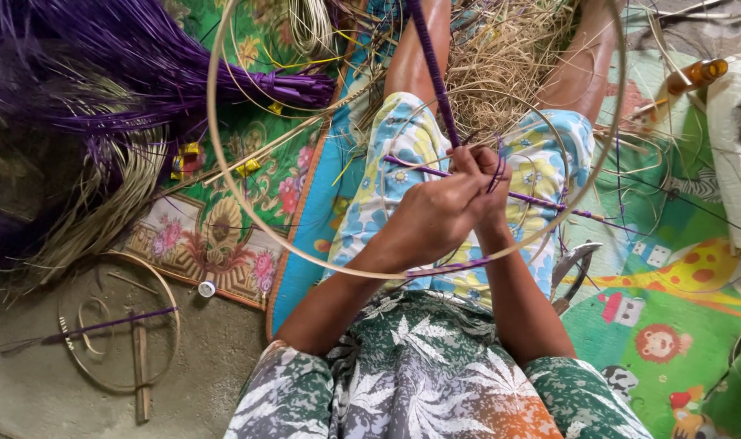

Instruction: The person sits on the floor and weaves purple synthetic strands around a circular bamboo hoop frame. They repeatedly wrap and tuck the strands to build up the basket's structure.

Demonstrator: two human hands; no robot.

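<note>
Purple-wrapped rod between both hands

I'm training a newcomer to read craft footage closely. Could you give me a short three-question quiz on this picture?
1. True or false: both hands meet at the purple-wrapped rod that runs up between the person's legs.
2. Which thing lies beside the person's right thigh on the mat? A) a curved metal blade B) a hammer C) a paintbrush
3. Fill in: the left hand and right hand work inside a large pale ______ of cane.

Key
1. True. The two hands close together at the rod's lower end, with thin purple strands leading off sideways.
2. A.
3. Hoop (ring).
</note>
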